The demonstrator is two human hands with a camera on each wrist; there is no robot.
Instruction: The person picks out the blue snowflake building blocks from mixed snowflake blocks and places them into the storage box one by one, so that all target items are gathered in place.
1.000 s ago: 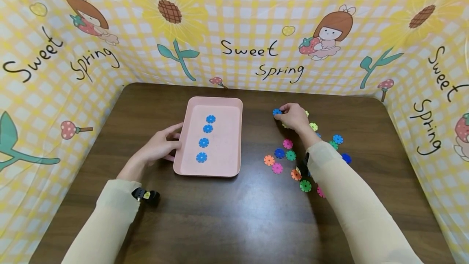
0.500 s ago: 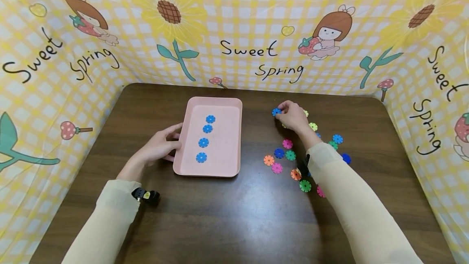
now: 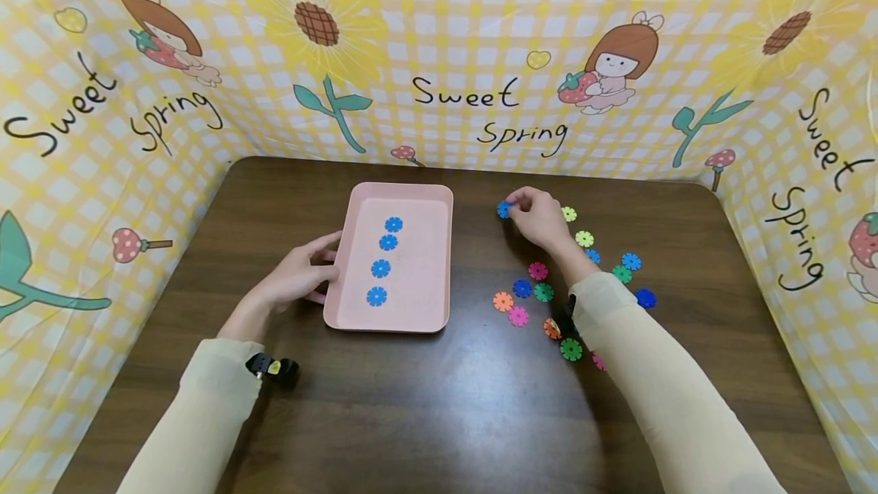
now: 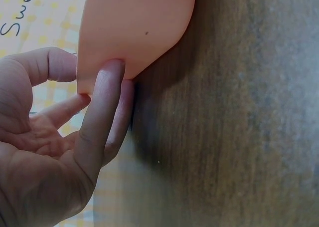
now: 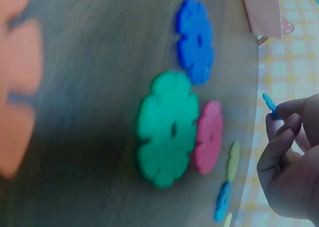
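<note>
My right hand pinches a blue snowflake building disc between thumb and fingertips, to the right of the pink tray. In the right wrist view the same blue disc sticks out edge-on from the fingertips. Several blue discs lie in a rough column inside the tray. My left hand is at the tray's left side. In the left wrist view, its extended fingers touch the tray's outer wall and edge.
Loose discs lie scattered on the right of the brown table: a green one, a pink one, a dark blue one, yellow and orange ones. My right forearm hides some. A printed checked cloth stands around the table.
My right hand has moved a little left, toward the tray, with the blue disc, uncovering yellow and blue discs behind it. The left hand and tray stay put.
</note>
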